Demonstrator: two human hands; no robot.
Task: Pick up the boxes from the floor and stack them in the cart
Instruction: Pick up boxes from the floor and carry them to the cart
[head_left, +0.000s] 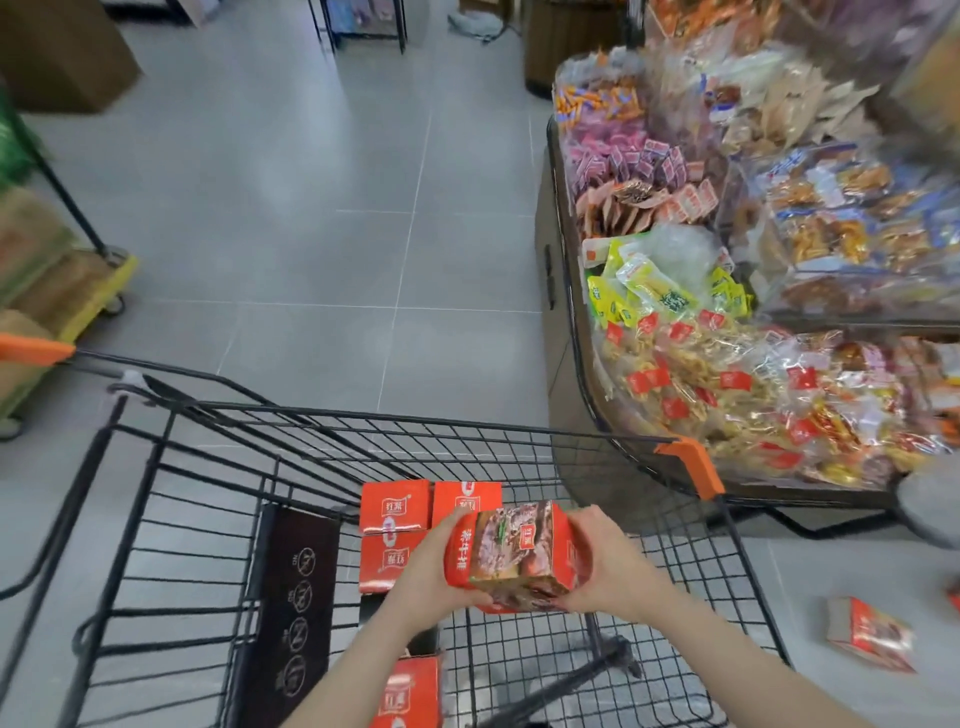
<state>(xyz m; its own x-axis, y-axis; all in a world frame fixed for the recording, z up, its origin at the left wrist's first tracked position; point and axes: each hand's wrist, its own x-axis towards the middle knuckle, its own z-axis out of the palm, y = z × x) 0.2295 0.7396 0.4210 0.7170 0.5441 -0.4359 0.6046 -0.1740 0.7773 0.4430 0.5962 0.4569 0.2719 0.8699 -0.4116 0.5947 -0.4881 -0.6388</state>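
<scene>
Blur is smearing the print on the red box; the left hand and right hand are clasping its sides above the cart.

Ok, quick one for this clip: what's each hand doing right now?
Left hand: grips the left side of the red cardboard snack box over the black wire cart.
Right hand: grips the same box's right side.

cart: black metal wire | box: glossy printed card | floor: smooth tile
</scene>
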